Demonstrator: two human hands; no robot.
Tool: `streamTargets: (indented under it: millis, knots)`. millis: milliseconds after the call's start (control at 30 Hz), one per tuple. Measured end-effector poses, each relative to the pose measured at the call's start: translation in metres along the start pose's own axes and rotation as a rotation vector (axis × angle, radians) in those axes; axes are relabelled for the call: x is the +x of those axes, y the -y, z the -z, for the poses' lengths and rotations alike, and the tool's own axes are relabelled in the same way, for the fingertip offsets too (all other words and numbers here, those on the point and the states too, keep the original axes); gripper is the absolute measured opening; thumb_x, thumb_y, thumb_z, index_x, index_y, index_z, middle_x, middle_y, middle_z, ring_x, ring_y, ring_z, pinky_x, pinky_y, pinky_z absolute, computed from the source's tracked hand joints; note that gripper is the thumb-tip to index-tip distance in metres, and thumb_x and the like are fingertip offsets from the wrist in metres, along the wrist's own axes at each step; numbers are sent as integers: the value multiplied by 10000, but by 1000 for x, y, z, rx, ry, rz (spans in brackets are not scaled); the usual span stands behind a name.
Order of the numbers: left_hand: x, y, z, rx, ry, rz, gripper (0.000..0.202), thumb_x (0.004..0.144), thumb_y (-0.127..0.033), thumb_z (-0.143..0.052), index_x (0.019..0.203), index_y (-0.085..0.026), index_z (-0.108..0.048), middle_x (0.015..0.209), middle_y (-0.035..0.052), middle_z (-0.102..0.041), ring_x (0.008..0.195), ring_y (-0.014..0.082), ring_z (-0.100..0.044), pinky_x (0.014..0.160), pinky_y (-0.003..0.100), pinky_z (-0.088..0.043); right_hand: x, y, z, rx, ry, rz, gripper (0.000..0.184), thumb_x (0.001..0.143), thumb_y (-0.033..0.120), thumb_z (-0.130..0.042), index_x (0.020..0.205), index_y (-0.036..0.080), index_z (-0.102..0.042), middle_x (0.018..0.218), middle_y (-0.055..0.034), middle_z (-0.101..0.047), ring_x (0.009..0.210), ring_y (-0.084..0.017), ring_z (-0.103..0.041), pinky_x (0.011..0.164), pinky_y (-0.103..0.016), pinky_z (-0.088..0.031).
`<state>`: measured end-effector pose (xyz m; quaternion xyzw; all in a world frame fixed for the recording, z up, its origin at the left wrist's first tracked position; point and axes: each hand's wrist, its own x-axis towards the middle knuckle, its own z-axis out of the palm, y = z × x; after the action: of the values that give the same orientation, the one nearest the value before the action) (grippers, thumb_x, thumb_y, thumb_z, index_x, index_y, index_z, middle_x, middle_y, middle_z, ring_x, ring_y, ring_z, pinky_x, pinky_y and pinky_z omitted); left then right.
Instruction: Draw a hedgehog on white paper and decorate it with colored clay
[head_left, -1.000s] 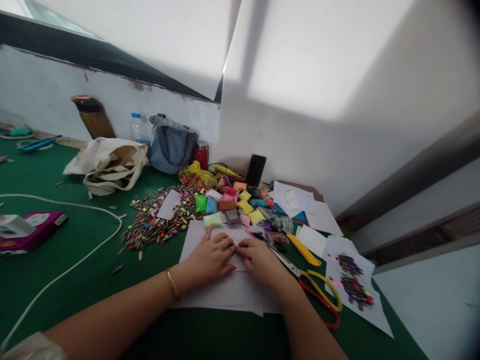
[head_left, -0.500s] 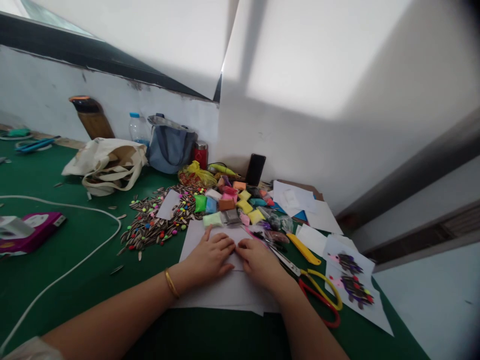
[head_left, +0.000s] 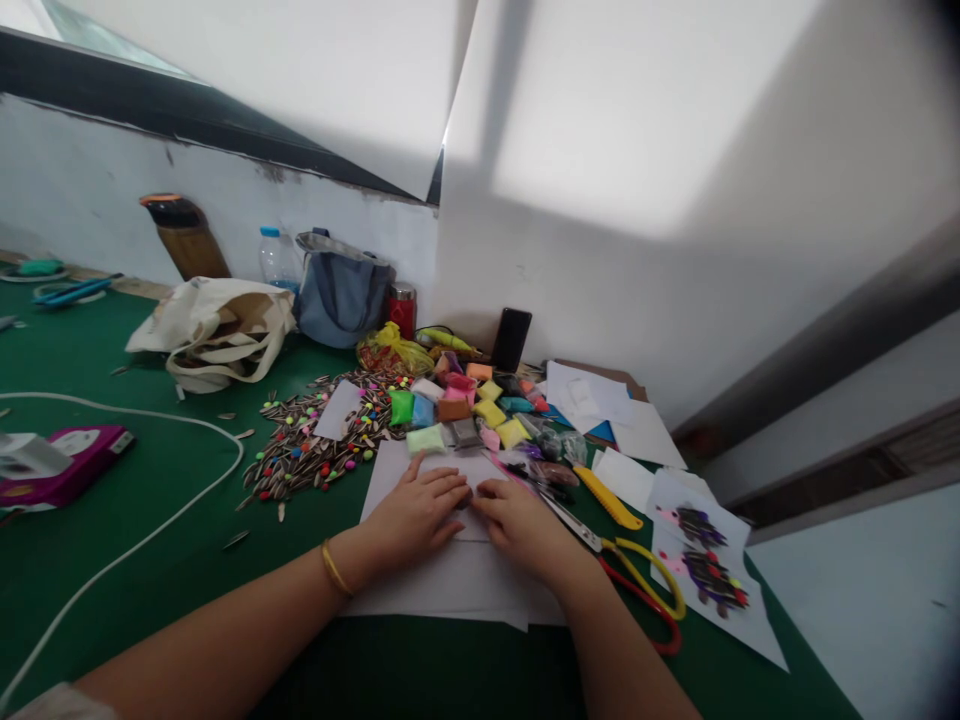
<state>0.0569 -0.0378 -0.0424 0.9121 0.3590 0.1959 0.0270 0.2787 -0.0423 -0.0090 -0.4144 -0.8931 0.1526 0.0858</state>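
Observation:
Both my hands rest on a stack of white paper (head_left: 450,585) on the green table (head_left: 150,520). My left hand (head_left: 416,510) lies palm down on the top sheet, thumb stuck out, a gold bangle at the wrist. My right hand (head_left: 521,520) has its fingers curled and pressed onto the same sheet. The fingertips of the two hands meet at the sheet's middle. What lies under the fingertips is hidden.
Clay packets (head_left: 480,410) in many colours lie behind the paper, beside a heap of sunflower seeds with beads (head_left: 315,440). Scissors (head_left: 637,580), a yellow cutter (head_left: 607,497) and seed pictures (head_left: 705,570) lie to the right. Bags (head_left: 217,325), a phone (head_left: 512,340) and a white cable (head_left: 150,520) sit further off.
Hardly anything differs; my hands keep their place on the paper, with only a slight shift of the fingers and of the view.

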Motion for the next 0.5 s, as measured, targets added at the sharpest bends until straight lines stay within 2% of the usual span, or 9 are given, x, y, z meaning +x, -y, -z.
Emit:
streamTargets:
  millis: [167,500]
  knots:
    - [-1,0,7,-17,-13,19,288,915,-294,-568,1194,-277,-634,1168,26,-684,1155,208,-560,1179,476,-142,-12,8,6,-17,15,35,405,889,150,-554,1262,296,-614,1282,-72,-557,1142,-215,-531,975,-323,-410]
    - [-3,3,4,-65,5,28,324,911,-310,-588,1233,-315,-620,1202,19,-675,1188,235,-533,1167,522,-99,-14,14,6,-85,15,31,375,920,223,-556,1287,291,-589,1221,-83,-578,1138,-241,-518,1009,-367,-395]
